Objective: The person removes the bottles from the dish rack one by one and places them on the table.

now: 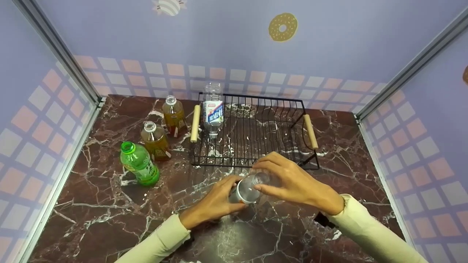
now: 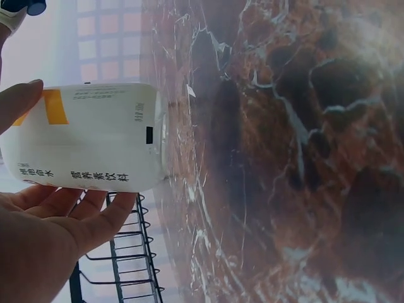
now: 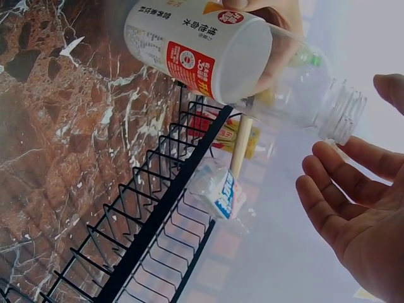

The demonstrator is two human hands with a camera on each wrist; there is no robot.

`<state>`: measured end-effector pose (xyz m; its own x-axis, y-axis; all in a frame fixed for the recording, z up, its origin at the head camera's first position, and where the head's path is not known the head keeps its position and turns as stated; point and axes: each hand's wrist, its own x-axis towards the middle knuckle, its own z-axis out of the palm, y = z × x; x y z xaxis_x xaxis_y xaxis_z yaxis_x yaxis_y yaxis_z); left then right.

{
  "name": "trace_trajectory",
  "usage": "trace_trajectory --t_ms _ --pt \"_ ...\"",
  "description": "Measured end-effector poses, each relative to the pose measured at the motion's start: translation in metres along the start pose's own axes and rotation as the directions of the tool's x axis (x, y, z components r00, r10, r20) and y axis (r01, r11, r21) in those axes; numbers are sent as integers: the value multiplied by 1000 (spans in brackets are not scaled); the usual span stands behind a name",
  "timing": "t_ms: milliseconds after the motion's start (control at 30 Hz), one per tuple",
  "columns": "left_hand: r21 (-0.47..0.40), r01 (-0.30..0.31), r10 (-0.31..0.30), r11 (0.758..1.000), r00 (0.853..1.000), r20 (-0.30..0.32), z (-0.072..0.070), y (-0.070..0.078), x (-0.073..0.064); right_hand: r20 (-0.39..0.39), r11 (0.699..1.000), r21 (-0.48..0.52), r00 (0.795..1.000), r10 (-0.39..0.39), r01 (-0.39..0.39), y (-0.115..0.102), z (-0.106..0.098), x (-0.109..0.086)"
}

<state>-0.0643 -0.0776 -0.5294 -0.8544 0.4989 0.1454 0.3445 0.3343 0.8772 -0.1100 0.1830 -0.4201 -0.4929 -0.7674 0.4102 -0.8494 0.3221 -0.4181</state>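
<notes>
My left hand (image 1: 215, 199) grips a clear plastic bottle (image 1: 249, 190) round its white label (image 2: 101, 136), thumb on one side and fingers on the other. The bottle is upright; whether its base touches the table cannot be told. Its threaded neck (image 3: 344, 117) has no cap. Around that neck my right hand (image 1: 294, 180) hovers with thumb and fingers spread, the thumb apart from it in the right wrist view. One fingertip (image 3: 325, 151) is close to the neck, and contact is unclear. Just beyond both hands stands a black wire rack (image 1: 263, 98).
An uncapped clear bottle (image 1: 215, 113) with a blue and white label lies at the rack's left end, near a wooden handle (image 1: 195, 124). Left of the rack stand a green bottle (image 1: 140, 164) and two amber bottles (image 1: 156, 142) (image 1: 174, 117). Patterned walls (image 1: 234, 44) enclose the marbled table (image 1: 91, 215).
</notes>
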Motion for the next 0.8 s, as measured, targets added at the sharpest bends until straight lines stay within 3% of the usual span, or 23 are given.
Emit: trace_trajectory --t_ms 267,533,700,800 --pt "-16 -11 11 1000 1000 -21 12 -5 9 1 999 -5 1000 31 -31 3 -2 -1" --pt "-120 -45 43 992 999 -13 27 -8 22 -29 1000 8 999 23 -23 8 -2 0" --pt "-175 -49 43 983 998 -37 35 -13 27 -58 998 51 998 33 -30 15 0 1" --pt "-165 -51 43 985 998 -50 37 -14 29 -67 995 90 996 58 -52 19 -1 2"
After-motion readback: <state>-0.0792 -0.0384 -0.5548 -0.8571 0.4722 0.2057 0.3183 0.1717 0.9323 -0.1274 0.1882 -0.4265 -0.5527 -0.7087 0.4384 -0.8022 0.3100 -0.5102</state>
